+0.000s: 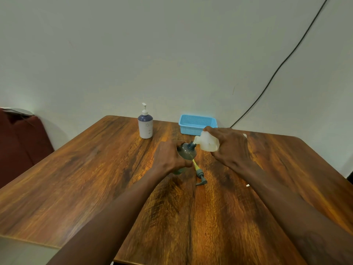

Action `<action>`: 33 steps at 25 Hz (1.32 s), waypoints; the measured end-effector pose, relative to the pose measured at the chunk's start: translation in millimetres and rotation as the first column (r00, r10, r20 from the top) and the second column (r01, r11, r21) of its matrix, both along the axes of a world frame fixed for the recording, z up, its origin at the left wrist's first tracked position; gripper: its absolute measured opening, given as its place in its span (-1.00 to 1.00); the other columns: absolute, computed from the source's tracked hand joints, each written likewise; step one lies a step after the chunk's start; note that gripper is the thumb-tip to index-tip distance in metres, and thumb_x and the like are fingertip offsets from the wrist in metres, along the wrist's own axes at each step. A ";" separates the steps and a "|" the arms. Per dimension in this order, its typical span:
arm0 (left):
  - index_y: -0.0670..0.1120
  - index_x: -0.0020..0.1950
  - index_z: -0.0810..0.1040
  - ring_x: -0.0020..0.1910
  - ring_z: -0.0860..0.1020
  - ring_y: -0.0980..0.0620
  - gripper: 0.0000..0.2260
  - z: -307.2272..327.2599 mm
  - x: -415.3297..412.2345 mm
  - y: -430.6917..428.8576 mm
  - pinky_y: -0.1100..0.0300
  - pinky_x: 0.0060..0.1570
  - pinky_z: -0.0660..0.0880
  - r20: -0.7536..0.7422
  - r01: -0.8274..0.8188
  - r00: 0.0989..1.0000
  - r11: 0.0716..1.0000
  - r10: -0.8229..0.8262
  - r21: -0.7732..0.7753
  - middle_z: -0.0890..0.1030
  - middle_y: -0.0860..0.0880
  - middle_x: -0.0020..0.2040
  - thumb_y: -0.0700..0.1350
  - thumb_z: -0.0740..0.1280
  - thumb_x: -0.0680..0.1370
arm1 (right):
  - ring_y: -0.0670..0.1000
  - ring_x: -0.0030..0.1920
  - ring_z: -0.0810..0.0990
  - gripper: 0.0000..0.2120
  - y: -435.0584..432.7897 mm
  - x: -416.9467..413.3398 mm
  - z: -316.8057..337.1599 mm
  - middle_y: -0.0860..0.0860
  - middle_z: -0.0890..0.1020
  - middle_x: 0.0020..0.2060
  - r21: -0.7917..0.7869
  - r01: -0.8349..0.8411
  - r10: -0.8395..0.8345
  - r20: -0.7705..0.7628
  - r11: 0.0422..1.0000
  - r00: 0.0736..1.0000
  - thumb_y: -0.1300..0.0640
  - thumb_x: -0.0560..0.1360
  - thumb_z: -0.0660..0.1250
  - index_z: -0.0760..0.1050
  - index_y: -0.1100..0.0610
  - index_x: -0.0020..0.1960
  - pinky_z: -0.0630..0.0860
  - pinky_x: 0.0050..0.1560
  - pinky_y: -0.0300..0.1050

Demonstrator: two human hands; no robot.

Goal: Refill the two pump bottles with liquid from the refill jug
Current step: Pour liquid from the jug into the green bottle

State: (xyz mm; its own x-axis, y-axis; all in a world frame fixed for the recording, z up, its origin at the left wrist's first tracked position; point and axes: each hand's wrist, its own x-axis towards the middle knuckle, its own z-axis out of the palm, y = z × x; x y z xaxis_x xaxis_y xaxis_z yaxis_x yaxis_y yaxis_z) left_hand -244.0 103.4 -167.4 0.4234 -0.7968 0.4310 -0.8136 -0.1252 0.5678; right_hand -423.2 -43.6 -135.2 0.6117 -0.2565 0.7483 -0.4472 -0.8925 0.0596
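Fingers of left hand (168,159) curl round grey bottle (188,153); right hand (231,146) grips tilted jug (209,143), spout at neck.

On the wooden table (95,169), an uncapped grey bottle (188,153) is gripped by the left hand (168,159). A translucent white jug (207,143) is held tilted by the right hand (229,148), its spout at that neck. A detached pump (200,176) lies just nearer, and a white pump bottle (145,125) and blue basket (196,124) stand at the far edge.
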 end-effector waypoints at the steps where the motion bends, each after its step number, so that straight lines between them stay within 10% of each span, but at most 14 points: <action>1: 0.05 0.31 0.63 -0.09 0.61 0.16 -0.33 -0.1 -0.2 0.2 0.14 -0.08 0.63 -0.001 -0.003 1.000 1.000 0.003 0.002 0.70 0.08 0.01 0.18 0.61 0.23 | 0.19 -0.03 0.71 -0.33 0.6 0.0 0.3 0.10 0.73 0.07 -0.003 -0.003 0.003 0.002 1.000 1.000 0.10 0.25 0.65 0.57 0.02 0.33 0.66 -0.02 0.16; 33: 0.00 0.31 0.63 -0.05 0.59 0.15 -0.36 -0.8 0.1 2.4 0.19 -0.02 0.61 -0.038 0.013 0.999 1.000 -0.012 0.028 0.70 0.06 0.06 0.10 0.64 0.26 | 0.20 -0.03 0.70 -0.34 1.3 1.0 0.8 0.10 0.74 0.05 -0.026 -0.017 0.017 -0.004 1.000 1.000 0.11 0.25 0.64 0.57 0.02 0.33 0.64 -0.03 0.16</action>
State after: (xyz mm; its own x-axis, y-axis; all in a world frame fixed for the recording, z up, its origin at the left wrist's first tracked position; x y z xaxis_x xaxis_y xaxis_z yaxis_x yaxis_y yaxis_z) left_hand -244.0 105.8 -168.2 0.4289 -0.8137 0.3923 -0.7932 -0.1314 0.5947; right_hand -422.1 -42.4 -134.4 0.6186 -0.2265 0.7524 -0.4315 -0.8981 0.0844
